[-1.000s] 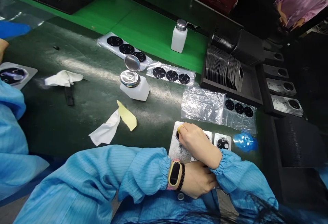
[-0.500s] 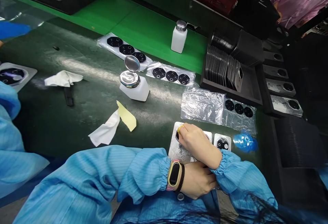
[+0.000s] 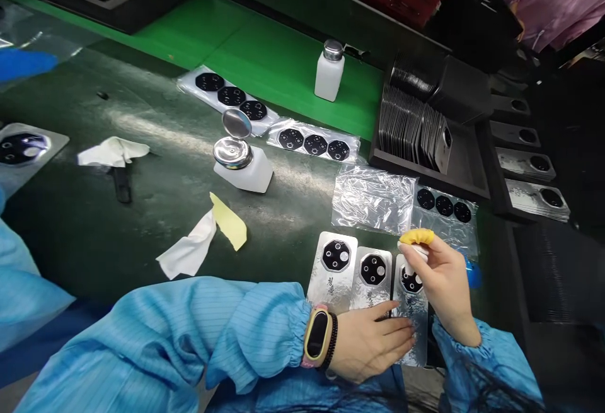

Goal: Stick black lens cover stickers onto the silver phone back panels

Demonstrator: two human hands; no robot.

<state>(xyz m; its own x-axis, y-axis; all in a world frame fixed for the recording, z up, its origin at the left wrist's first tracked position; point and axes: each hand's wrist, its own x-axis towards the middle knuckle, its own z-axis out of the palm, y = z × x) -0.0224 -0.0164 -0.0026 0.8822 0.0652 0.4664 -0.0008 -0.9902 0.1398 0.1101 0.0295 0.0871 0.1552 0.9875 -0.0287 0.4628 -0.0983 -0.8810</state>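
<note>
Three silver phone back covers lie side by side at the table's near edge: the left cover (image 3: 320, 284), the middle cover (image 3: 359, 287) and the right cover (image 3: 418, 343). Each carries a black octagonal camera plate with round holes. My left hand (image 3: 366, 340), with a watch at the wrist, rests with fingers stretched over the lower middle and right covers. My right hand (image 3: 447, 280), a yellow finger cot on one finger, pinches a small white wipe (image 3: 414, 256) over the right cover's camera plate. Whether the wipe touches the plate is hard to make out.
A white dispenser bottle (image 3: 250, 170) stands lid-up, a second bottle (image 3: 329, 75) behind. Bagged black plates (image 3: 315, 144) lie across the middle. At right is a black tray (image 3: 475, 173) of upright covers. White cloth (image 3: 186, 249) and yellow paper (image 3: 229, 222) lie left. Another person's sleeve (image 3: 28, 280) shows left.
My right hand has moved right from the left cover to the right one, uncovering the left and middle camera plates. My left hand's fingers have spread out over the covers.
</note>
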